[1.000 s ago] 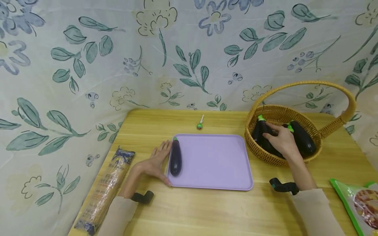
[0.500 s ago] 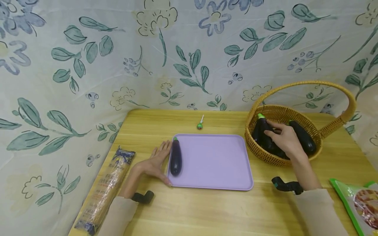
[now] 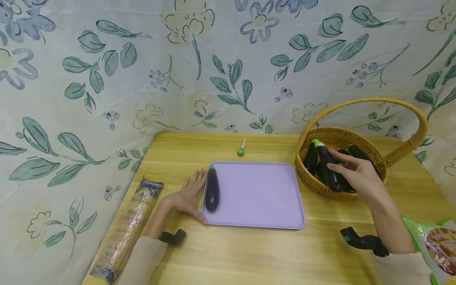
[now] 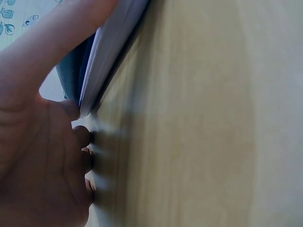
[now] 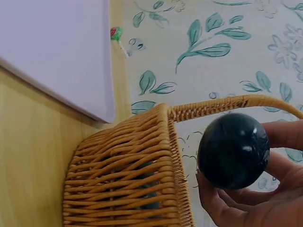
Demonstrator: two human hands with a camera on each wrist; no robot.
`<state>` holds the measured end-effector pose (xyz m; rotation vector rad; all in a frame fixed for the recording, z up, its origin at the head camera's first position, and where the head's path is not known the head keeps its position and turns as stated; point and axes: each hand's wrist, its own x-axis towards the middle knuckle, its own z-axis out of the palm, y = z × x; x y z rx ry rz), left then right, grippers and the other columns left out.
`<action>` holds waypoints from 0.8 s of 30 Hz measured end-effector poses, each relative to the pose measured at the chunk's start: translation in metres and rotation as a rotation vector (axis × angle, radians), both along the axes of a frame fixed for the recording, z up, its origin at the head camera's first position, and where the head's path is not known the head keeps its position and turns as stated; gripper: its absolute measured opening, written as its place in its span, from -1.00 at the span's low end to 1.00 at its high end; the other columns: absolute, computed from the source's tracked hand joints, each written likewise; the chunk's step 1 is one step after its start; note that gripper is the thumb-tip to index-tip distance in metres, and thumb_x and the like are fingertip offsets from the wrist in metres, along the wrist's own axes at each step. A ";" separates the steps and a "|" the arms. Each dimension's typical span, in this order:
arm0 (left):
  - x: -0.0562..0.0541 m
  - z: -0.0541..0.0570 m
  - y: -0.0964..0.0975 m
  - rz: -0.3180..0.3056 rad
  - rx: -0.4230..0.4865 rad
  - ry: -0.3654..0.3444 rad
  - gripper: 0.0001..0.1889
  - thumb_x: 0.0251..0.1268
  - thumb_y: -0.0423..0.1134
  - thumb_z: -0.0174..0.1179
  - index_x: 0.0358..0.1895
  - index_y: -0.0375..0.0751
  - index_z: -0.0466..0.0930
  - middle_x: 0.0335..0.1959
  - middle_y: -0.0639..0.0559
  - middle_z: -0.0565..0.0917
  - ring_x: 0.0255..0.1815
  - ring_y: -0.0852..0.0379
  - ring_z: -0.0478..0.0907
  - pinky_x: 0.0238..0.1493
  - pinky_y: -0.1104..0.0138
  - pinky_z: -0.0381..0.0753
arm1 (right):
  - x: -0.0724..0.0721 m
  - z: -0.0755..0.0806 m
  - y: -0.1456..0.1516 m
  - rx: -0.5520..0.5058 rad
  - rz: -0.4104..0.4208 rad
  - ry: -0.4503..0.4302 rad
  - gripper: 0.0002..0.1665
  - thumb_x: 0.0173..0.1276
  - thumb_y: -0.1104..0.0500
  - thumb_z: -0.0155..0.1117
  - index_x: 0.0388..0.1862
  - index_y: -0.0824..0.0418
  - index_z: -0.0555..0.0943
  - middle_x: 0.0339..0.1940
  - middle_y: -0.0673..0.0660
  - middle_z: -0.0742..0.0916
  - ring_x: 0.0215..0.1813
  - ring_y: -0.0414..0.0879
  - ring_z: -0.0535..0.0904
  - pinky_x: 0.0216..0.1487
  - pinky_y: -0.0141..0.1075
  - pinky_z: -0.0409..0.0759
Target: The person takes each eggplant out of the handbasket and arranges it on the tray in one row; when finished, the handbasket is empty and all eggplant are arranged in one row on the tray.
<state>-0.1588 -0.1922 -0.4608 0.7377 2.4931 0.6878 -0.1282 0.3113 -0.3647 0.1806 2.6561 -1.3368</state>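
Note:
My right hand (image 3: 360, 176) pinches a dark purple eggplant (image 3: 328, 166) with a green stem, over the wicker basket (image 3: 356, 136). In the right wrist view this eggplant (image 5: 234, 151) shows its round end above the basket rim, thumb and fingers around it. Other eggplants lie in the basket, partly hidden by the hand. One more eggplant (image 3: 212, 190) lies along the left side of the lilac tray (image 3: 258, 194). My left hand (image 3: 187, 200) is spread at the tray's left edge, its fingers and thumb touching the edge; in the left wrist view its palm (image 4: 42, 156) faces the camera.
A lollipop (image 3: 241, 150) with a green wrapper lies behind the tray. A long clear packet of noodles (image 3: 128, 229) is at the left, and a green-edged food bag (image 3: 436, 245) at the right front. The basket's tall handle (image 3: 377, 99) arches over it. A floral cloth hangs behind the table.
My right hand has lifted the eggplant up from among the others in the basket and moved slightly right and toward me. The left hand and tray have stayed put.

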 end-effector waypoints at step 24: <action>-0.002 -0.002 -0.001 -0.004 -0.005 0.005 0.73 -0.38 0.23 0.72 0.66 -0.28 -0.54 0.68 -0.32 -0.52 0.71 -0.29 -0.58 0.66 -0.25 -0.50 | -0.001 -0.015 -0.154 -0.290 0.236 -0.016 -0.37 0.46 0.07 0.37 0.49 0.01 0.52 0.56 0.18 0.51 0.54 0.26 0.42 0.52 0.27 0.39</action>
